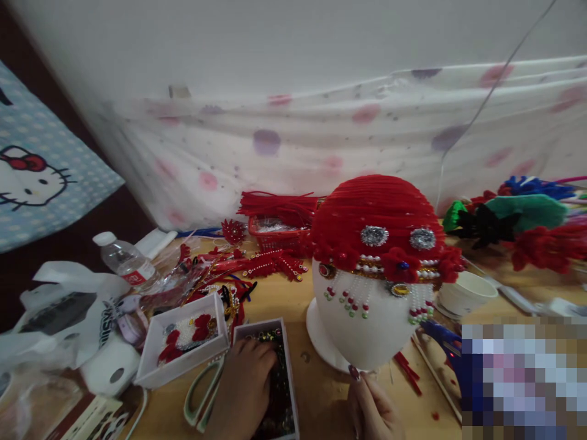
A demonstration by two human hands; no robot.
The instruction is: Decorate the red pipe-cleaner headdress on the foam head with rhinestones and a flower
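My left hand (pixel 247 379) reaches into a white box (pixel 292 391) of dark, shiny beads and small pieces. Its fingers are curled down and close together, and their tips are hidden. My right hand (pixel 373 406) is closed in a pinch low in front of a white head form (pixel 362 330); what it holds, if anything, cannot be made out. On the form sits a red ribbed cap (pixel 376 208) with silver round ornaments (pixel 375 235), red flowers, and bands and hanging strings of beads.
Left of my left hand are scissors (pixel 204 394) and a white tray (pixel 181 366) of pearls and red flowers. Behind stand a plastic bottle (pixel 123 260) and a red basket (pixel 277 238) with red strips. A blue glue gun (pixel 443 339) and a white cup (pixel 468 296) are at right.
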